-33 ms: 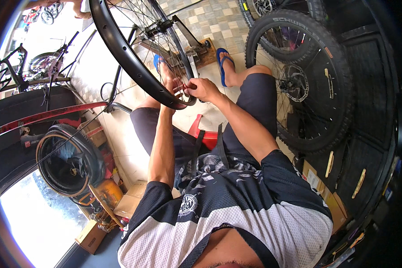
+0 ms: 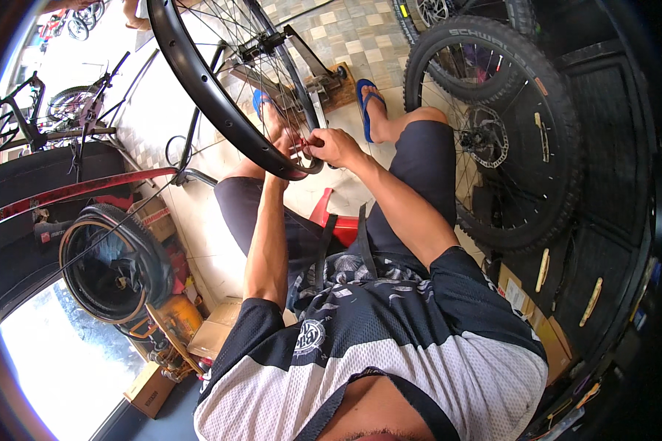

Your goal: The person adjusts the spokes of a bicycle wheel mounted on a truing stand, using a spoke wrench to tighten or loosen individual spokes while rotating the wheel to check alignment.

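Observation:
A bare black bicycle rim (image 2: pixel 206 92), laced with thin spokes to a dark hub (image 2: pixel 259 48), stands in a metal wheel stand (image 2: pixel 305 53) in front of me. My right hand (image 2: pixel 335 147) is closed in a pinch at the near end of the rim, thumb and fingers together by the spokes. Between my hands shows a small red tool (image 2: pixel 301 144), held against a spoke close to the rim. My left hand (image 2: pixel 284 140) reaches up behind the near rim, which hides most of its fingers.
Wheels with knobbly tyres (image 2: pixel 559 176) lean at the right by a black panel. On the left are a red bar (image 2: pixel 88 192), a tyre stack (image 2: pixel 110 264) and cardboard boxes (image 2: pixel 217 327). A red object (image 2: pixel 342 231) lies between my legs. Bicycle frames (image 2: pixel 29 117) stand farther off.
The fingers of my left hand have shifted slightly, and more of the small red tool shows between my hands. The rim and my right hand look unchanged.

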`<state>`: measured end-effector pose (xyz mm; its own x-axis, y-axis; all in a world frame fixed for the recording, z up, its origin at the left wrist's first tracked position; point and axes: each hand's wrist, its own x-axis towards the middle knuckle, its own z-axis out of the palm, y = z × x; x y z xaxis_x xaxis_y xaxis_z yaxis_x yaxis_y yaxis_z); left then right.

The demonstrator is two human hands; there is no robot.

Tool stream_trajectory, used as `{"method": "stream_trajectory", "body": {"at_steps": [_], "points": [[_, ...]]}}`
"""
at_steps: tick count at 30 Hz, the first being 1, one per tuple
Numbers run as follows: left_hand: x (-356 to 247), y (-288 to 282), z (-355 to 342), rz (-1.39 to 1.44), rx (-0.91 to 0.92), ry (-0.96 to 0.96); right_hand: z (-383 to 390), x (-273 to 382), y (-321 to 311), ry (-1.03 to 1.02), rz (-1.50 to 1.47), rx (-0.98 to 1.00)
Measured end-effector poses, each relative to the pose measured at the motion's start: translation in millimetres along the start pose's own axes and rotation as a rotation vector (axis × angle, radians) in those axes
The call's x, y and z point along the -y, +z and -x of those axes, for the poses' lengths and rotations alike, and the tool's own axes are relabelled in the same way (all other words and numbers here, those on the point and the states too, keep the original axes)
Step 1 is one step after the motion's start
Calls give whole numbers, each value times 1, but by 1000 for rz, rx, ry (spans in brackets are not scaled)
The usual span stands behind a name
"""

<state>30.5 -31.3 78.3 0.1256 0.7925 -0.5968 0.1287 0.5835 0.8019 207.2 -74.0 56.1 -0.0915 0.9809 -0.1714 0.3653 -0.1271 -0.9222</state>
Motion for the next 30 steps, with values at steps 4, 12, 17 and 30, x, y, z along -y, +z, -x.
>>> {"method": "stream_trajectory", "body": {"at_steps": [4, 12, 17, 30], "points": [[13, -3, 9, -64, 133, 44, -2, 0, -5, -31, -74, 50], [14, 2, -10, -278, -11, 155, -13, -14, -4, -3, -244, 79], [25, 12, -17, -506, -66, 676, -17, -19, 3, 43, -110, 69], [1, -5, -20, 53, -66, 70, -24, -34, 4, 175, -133, -136]]}}
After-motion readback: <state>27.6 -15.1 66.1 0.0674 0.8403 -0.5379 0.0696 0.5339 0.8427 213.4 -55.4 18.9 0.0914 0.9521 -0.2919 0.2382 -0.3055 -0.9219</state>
